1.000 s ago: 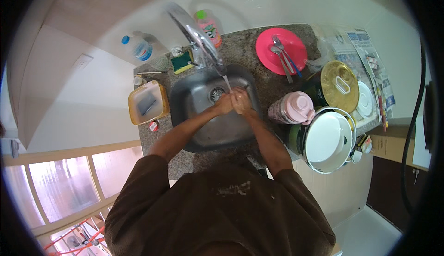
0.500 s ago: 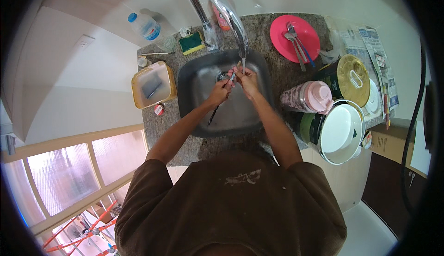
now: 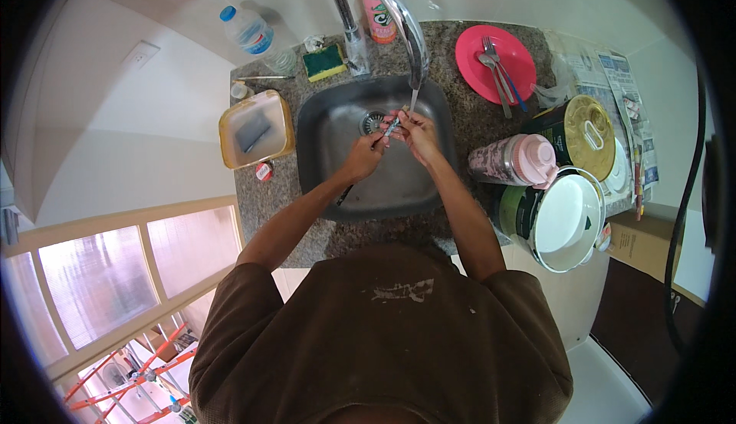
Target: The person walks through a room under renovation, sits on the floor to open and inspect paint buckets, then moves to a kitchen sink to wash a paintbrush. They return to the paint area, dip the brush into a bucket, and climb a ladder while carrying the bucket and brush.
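Over the sink point(image 3: 326, 188), my left hand point(image 3: 363, 157) is closed around a slim paintbrush point(image 3: 392, 127) with a silvery collar; its dark handle end sticks out below my left wrist. My right hand point(image 3: 420, 139) pinches the brush near its tip, with fingertips close to those of my left. The bristles are mostly hidden by my fingers. From the curved chrome tap point(image 3: 418, 48) a thin stream of water point(image 3: 414, 100) runs down at my right hand. The round drain point(image 3: 372, 123) lies just left of my fingers.
Left of the sink are a yellow-rimmed tub point(image 3: 289, 136) of cloudy liquid, a red cap point(image 3: 264, 171), a sponge point(image 3: 324, 63) and a plastic bottle point(image 3: 249, 33). To the right stand a pink plate point(image 3: 471, 60) with cutlery, a pink tumbler point(image 3: 498, 159), a gold-lidded can point(image 3: 589, 129) and a white-lined bucket point(image 3: 567, 213).
The view has shifted slightly. My hands stay together at the water stream, still holding the brush, whose handle now lies more behind my left wrist.
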Demonstrator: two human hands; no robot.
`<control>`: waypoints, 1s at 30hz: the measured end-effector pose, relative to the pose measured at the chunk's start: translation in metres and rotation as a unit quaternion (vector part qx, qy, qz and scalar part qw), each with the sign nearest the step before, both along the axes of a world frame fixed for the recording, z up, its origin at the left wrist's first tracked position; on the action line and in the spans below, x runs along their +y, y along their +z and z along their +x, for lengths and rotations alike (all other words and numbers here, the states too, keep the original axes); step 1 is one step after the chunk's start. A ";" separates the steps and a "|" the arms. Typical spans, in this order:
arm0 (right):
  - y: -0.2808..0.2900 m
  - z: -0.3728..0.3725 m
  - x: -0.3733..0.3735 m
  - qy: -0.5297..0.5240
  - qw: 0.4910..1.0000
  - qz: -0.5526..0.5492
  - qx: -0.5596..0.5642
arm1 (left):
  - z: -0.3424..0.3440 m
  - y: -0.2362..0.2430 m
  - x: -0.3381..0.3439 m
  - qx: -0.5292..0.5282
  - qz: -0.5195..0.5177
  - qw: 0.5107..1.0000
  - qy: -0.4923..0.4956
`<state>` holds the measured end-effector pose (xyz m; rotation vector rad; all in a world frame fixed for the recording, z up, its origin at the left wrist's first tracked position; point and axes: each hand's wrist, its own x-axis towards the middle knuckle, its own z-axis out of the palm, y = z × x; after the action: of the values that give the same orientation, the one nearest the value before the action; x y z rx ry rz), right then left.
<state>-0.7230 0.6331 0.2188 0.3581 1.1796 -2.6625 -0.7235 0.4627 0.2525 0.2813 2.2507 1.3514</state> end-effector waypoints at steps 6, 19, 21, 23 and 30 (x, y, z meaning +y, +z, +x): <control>0.008 0.008 -0.003 -0.027 0.999 -0.033 -0.030 | 0.006 -0.013 -0.003 0.031 0.008 0.999 0.012; -0.009 0.007 0.003 -0.073 0.994 -0.074 -0.005 | 0.011 0.000 0.006 0.005 -0.030 1.000 0.009; -0.006 0.005 0.002 -0.082 0.994 -0.074 -0.010 | 0.011 -0.001 0.007 0.009 -0.008 1.000 0.024; -0.003 0.004 0.003 -0.077 0.995 -0.066 -0.012 | 0.012 -0.004 0.007 0.002 0.034 0.998 0.053; -0.008 0.003 0.011 -0.031 0.999 -0.010 -0.006 | 0.011 0.002 0.006 0.029 0.011 0.999 0.038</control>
<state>-0.7197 0.6438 0.2113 0.4135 1.1562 -2.7189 -0.7120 0.4686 0.2548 0.2483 2.3175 1.4237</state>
